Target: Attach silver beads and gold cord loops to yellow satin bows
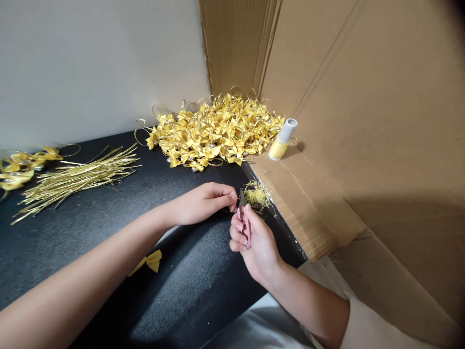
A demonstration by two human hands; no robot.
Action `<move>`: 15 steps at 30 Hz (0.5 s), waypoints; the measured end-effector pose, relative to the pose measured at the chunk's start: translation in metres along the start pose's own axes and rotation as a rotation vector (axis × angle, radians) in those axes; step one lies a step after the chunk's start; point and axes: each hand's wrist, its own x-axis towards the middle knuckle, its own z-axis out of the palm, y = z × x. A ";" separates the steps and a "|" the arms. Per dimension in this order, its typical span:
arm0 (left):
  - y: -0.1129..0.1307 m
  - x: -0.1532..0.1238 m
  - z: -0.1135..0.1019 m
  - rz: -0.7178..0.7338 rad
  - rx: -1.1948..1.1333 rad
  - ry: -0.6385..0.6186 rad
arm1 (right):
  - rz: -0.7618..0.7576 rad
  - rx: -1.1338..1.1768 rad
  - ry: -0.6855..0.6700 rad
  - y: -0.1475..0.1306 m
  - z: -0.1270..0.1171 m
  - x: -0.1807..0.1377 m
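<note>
My right hand [259,245] grips a small pair of pink-handled scissors [248,233], with the dark blades pointing up and away from me. Close to the blades, my left hand [205,201] is closed in a pinch; whatever sits between its fingertips is too small to make out. Just beyond the scissors lies a tangle of yellow thread scraps [256,194] at the table's edge. A single yellow ribbon bow [154,261] rests on the dark table, partly hidden by my left forearm.
Yellow bows with gold loops form a large pile [218,128] at the back. A bundle of gold ties [78,179] and more bows [22,165] lie left. On cardboard [308,203] at the right stands a spool of yellow thread [279,147]. Cardboard walls the right side.
</note>
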 end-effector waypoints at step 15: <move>0.007 0.001 0.002 0.010 -0.020 -0.015 | -0.102 -0.089 0.063 0.004 0.000 0.001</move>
